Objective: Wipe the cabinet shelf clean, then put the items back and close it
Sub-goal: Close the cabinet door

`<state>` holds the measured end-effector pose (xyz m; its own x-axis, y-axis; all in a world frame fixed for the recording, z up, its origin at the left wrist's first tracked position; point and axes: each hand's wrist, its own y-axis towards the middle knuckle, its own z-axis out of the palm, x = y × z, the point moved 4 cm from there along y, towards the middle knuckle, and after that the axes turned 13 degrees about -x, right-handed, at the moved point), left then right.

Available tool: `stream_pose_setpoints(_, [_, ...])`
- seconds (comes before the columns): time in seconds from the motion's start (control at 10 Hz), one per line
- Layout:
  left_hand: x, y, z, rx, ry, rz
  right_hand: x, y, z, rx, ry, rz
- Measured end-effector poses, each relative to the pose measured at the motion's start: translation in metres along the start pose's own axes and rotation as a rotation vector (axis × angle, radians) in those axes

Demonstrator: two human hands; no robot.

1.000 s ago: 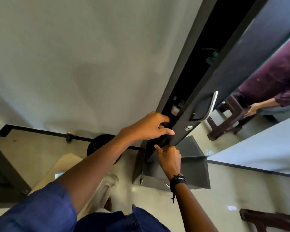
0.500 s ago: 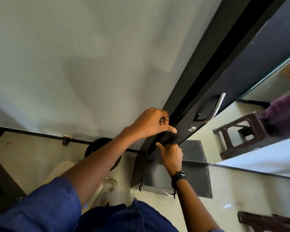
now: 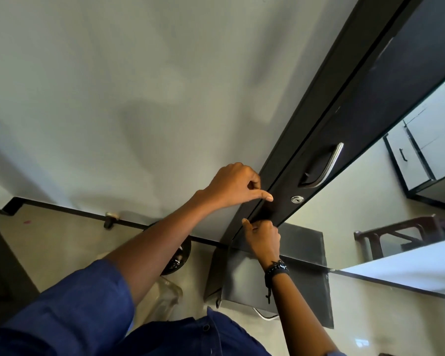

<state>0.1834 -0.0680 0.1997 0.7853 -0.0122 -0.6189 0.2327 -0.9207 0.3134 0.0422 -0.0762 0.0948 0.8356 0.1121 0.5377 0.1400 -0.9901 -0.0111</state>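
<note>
Two hands meet at the lower edge of a tall, dark brown cabinet door (image 3: 385, 104), which runs up the right of the scene beside a pale grey wall (image 3: 139, 98) and lies flush in its frame, with only a thin seam showing. The left hand (image 3: 231, 186) lays a straight forefinger across that seam, its other fingers curled into the palm and holding nothing. The right hand (image 3: 263, 237), just below, is curled at the door's bottom corner with the thumb raised; whether it pinches the edge cannot be told. A curved silver metal handle (image 3: 328, 163) and a round silver lock (image 3: 297, 199) sit just right of the hands. A black beaded wristband (image 3: 276, 267) circles the right wrist. A brown wooden stool (image 3: 396, 235) stands far right.
</note>
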Motion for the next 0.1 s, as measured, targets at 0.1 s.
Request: stream_pose_setpoints(0.1, [-0.0026,0.0058,-0.0186,-0.068,-0.016,0.039,0.0237,0.0001,-0.004,0.053,0.044,-0.095])
